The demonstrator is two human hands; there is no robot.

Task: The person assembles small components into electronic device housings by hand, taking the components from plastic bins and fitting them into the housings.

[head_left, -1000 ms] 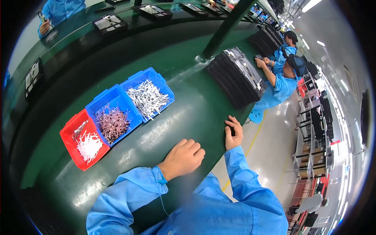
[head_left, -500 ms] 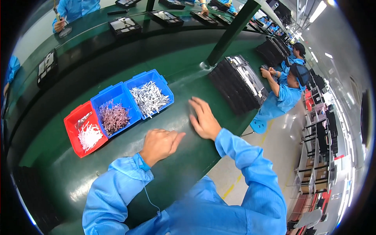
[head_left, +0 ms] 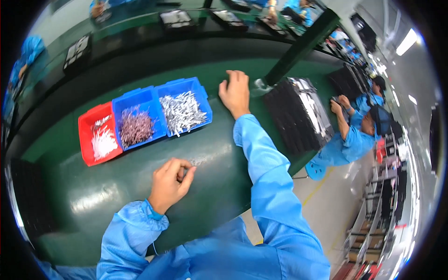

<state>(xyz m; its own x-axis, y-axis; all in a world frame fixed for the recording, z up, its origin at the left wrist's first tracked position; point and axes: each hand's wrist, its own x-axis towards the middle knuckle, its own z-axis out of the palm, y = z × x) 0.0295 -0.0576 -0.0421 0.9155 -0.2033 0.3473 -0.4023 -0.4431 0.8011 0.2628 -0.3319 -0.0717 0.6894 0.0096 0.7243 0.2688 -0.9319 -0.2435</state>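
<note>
Factory assembly line, long green workbench (head_left: 224,186), parts bins (head_left: 144,116), blue-smocked co-workers (head_left: 345,140)

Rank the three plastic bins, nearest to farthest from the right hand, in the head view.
From the right hand:
1. Blue plastic bin of silvery metal parts, just to its left.
2. Blue plastic bin of brownish parts, middle of the row.
3. Red plastic bin of white parts, far left.

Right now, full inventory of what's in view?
Red bin: 1, red, left end of the bin row, white small parts inside.
Blue bins: 2, blue, right of the red bin; one with brownish parts, one with silvery parts.
Black trays: 1 stack, black, table's right edge.
Table: 1, green.
Co-workers: 2, blue coats, seated at right.
Left hand: fingers curled, on the table.
Right hand: flat on the table beside the blue bins.
</note>
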